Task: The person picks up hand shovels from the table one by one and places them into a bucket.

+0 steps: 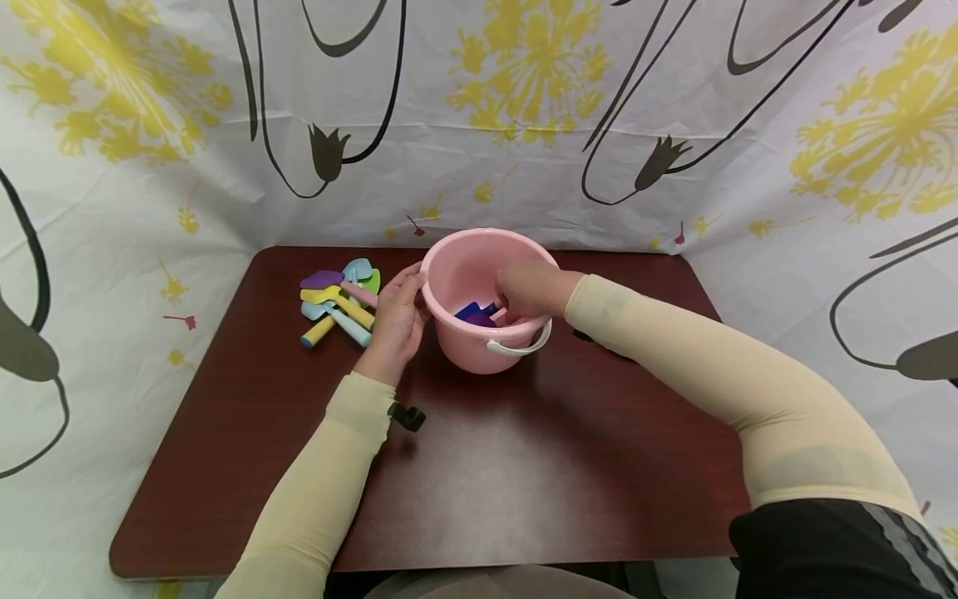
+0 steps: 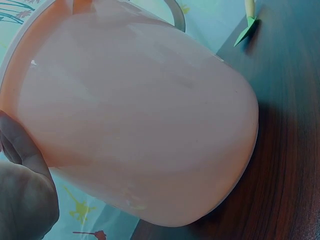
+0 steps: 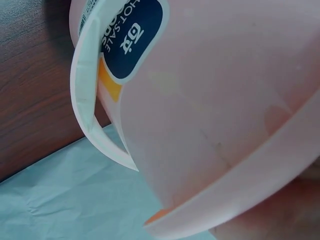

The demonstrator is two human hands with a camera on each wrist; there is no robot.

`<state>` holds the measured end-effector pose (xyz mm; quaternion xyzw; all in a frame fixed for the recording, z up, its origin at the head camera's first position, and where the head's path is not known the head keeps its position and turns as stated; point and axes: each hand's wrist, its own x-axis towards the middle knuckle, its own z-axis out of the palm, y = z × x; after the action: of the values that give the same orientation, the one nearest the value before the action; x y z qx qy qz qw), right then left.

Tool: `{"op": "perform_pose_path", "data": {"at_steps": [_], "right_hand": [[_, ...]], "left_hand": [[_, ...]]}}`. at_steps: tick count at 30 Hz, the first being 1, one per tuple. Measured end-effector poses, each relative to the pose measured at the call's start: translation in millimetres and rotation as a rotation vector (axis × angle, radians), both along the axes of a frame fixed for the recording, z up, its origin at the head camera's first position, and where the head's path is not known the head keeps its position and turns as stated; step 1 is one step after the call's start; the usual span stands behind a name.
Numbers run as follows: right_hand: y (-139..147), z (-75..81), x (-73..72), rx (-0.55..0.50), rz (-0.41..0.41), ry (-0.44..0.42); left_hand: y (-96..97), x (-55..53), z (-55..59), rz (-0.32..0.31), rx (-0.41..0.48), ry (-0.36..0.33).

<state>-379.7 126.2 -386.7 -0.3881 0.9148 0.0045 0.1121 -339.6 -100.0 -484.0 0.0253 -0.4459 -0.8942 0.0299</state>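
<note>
Steadying the pink bucket (image 1: 479, 351) seems to be why your left hand (image 1: 399, 314) is at its rim: the fingers are bent round the edge on the left side and grip it there, likely so the bucket cannot slide. Your right hand (image 1: 535, 287) passes over the opposite rim and down into the bucket with its fingers bent; their tips are hidden, so I cannot tell whether they have hold of anything. Just beside them, inside, are blue and purple pieces (image 1: 476, 314).

The bucket sits on the tabletop (image 1: 479, 491) toward its far edge, probably so that both hands can reach it. Its white handle (image 1: 533, 343) hangs against the outer wall at the near right, which leaves the mouth free. Left of the bucket, near your left hand, toy shovels (image 1: 334, 301) lie overlapping in a loose heap, out of the way of your reach.
</note>
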Motion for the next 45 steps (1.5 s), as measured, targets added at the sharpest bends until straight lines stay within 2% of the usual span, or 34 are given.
{"op": "perform_pose_path", "data": {"at_steps": [9, 18, 25, 29, 35, 40, 45], "right_hand": [[4.6, 6.5, 1.5, -0.087, -0.042, -0.049], [13.1, 10.3, -2.3, -0.120, -0.124, -0.017], [26.0, 25.1, 0.8, -0.164, -0.155, 0.007], [44.7, 31.6, 2.7, -0.297, -0.198, 0.050], [86.4, 34.5, 10.2, -0.489, -0.263, 0.165], [118.6, 25.8, 17.9, -0.536, -0.322, 0.186], [144.8, 13.6, 25.5, -0.556, -0.366, 0.170]], "left_hand": [[-0.2, -0.9, -0.7, 0.000, 0.000, 0.003], [0.2, -0.8, -0.4, -0.002, -0.003, 0.006], [0.8, -1.0, -0.3, 0.001, -0.006, 0.004], [1.0, -1.5, -0.4, 0.002, -0.007, 0.005], [1.2, -0.3, 4.3, 0.001, -0.023, 0.014], [0.8, -0.1, 3.5, 0.005, -0.026, 0.007], [0.8, -0.5, -0.3, 0.007, -0.011, -0.001]]}}
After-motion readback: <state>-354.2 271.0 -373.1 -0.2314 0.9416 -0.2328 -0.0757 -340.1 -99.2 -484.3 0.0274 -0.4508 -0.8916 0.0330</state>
